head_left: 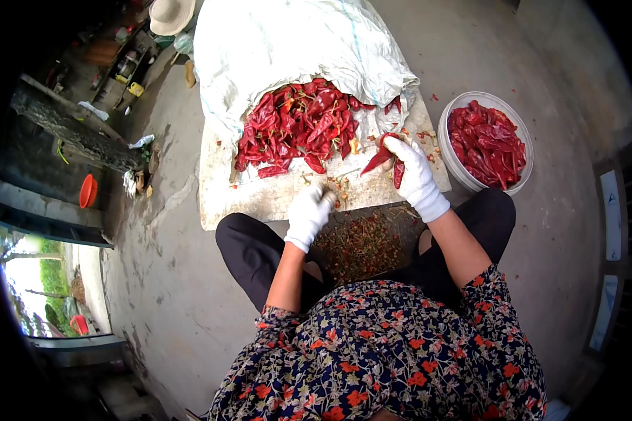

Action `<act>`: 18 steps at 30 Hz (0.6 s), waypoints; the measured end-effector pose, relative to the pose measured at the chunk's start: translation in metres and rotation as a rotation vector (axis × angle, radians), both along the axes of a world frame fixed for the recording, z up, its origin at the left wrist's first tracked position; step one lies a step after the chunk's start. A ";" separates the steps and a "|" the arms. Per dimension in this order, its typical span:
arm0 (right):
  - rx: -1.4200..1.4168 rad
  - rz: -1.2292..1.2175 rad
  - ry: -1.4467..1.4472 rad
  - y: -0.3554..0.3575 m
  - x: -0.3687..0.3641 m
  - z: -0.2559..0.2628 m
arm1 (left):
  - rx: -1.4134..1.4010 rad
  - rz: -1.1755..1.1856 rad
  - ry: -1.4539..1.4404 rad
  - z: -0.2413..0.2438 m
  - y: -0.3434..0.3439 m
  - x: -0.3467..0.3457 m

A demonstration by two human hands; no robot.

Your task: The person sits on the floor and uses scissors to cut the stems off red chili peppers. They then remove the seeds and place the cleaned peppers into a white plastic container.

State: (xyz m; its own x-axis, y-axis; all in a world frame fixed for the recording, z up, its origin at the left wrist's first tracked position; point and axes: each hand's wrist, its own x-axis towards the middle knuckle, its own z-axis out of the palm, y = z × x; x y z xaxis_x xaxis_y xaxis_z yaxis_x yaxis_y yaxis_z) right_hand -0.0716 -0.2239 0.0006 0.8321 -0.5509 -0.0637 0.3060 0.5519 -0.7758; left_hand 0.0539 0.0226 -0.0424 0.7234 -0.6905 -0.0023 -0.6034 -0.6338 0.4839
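My right hand (415, 171), in a white knit glove, grips dried red chili peppers (377, 159), one pointing down to the left and another hanging below the fingers. My left hand (309, 213), gloved the same way, is curled above the near edge of a pale board (263, 202). A small pepper stem (306, 181) shows by its fingertips; whether it is held is unclear. Beyond both hands, a heap of dried red peppers (300, 123) spills from the mouth of a white woven sack (295, 42) lying on the board.
A round white bucket (443, 138) of red peppers (485, 144) stands on the concrete floor to the right. Stem scraps (363, 244) lie between my knees. At left are an orange basin (88, 191), a log (76, 129) and cluttered shelves; a straw hat (171, 16) is beside the sack.
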 end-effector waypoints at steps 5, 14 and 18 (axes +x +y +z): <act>0.039 0.020 0.000 0.008 0.013 -0.022 | -0.010 -0.063 -0.677 -0.015 -0.027 0.049; 0.196 0.217 0.247 0.035 0.018 -0.002 | -0.640 0.134 -0.128 -0.004 -0.019 0.006; 0.056 0.377 0.269 0.047 0.016 -0.006 | -0.631 0.051 -0.184 0.030 -0.013 -0.046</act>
